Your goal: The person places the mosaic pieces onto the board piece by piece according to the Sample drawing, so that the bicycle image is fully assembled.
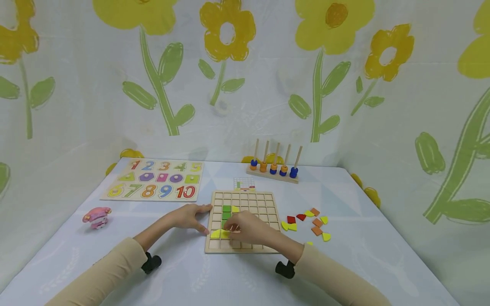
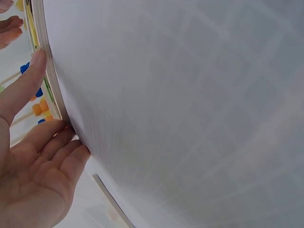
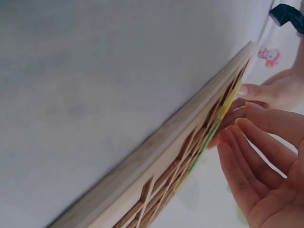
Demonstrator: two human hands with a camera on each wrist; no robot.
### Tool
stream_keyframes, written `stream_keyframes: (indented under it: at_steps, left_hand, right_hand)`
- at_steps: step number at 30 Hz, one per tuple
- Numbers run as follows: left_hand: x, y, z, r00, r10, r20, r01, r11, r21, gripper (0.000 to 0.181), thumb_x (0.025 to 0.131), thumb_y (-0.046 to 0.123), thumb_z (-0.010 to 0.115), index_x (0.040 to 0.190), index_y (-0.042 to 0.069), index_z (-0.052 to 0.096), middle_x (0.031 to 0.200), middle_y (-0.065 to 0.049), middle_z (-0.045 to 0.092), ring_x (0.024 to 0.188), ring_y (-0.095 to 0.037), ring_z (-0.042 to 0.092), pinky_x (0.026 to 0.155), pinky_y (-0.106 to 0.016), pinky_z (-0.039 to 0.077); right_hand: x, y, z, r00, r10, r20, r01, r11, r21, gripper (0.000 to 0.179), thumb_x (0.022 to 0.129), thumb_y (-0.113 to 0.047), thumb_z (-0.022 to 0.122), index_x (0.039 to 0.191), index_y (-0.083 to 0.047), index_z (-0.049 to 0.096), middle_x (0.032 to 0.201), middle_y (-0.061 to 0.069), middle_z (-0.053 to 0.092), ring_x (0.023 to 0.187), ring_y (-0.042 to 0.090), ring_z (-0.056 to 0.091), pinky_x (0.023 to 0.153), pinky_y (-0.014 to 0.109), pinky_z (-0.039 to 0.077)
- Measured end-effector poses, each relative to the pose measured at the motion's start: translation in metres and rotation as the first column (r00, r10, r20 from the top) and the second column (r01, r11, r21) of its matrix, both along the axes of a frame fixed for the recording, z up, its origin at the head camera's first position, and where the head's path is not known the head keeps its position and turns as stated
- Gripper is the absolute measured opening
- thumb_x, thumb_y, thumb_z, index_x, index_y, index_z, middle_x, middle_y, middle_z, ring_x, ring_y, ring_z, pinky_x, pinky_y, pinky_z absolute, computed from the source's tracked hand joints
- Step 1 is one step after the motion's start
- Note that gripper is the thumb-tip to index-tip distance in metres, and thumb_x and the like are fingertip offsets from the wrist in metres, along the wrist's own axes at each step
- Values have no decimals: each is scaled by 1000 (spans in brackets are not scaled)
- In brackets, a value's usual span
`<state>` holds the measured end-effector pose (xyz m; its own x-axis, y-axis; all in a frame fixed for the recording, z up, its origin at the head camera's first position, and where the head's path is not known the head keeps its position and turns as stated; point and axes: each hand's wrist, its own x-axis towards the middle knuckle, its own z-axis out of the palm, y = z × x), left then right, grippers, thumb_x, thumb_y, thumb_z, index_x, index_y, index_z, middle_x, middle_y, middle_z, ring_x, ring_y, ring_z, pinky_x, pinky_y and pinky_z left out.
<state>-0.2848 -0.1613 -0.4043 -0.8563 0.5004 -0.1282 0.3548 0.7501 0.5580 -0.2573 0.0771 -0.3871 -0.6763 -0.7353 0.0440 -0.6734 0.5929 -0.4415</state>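
Observation:
A wooden grid board [image 1: 264, 250] lies on the table with green squares [image 1: 226, 209] in a column, a yellow piece [image 1: 235, 209] beside the top one and yellow pieces [image 1: 215, 234] near its lower left. My left hand [image 1: 187, 216] rests against the board's left edge, thumb and fingers spread apart along it. Over the lower left cells is my right hand [image 1: 249, 227], its fingertips down close to the yellow pieces. In the right wrist view the right hand's thumb and fingers [image 3: 261, 156] are loosely bent, with no piece visible between them.
Loose red, orange and yellow pieces [image 1: 317, 231] lie right of the board. Behind it are a small printed pattern card [image 1: 244, 183] and a peg stand with beads [image 1: 272, 173]. A number puzzle [image 1: 153, 180] and a pink toy figure [image 1: 97, 216] are on the left.

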Motion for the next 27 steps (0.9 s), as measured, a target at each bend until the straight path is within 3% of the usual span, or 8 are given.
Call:
stream_keyframes:
  at_steps: [15,27]
  left_hand:
    - [0,-1,0,1000,-7,-9,7,1000,-6,89,72,32,85,143,-2,42,148,-18,39,137,-37,33,111,-49,29]
    - [1,-1,-1,1000,-8,-15,8,1000,1,89,72,31,85,143,-3,42,148,-19,39,137,-38,33,111,-50,29]
  right_hand:
    - [12,64,7,997,-70,-14,69,995,-65,21,85,-11,75,105,-7,73,98,0,72,90,14,63,79,29,55]
    - [20,119,8,988,-143,-52,140,989,-46,18,83,-5,74,101,-5,72,96,3,70,88,21,63,77,38,56]
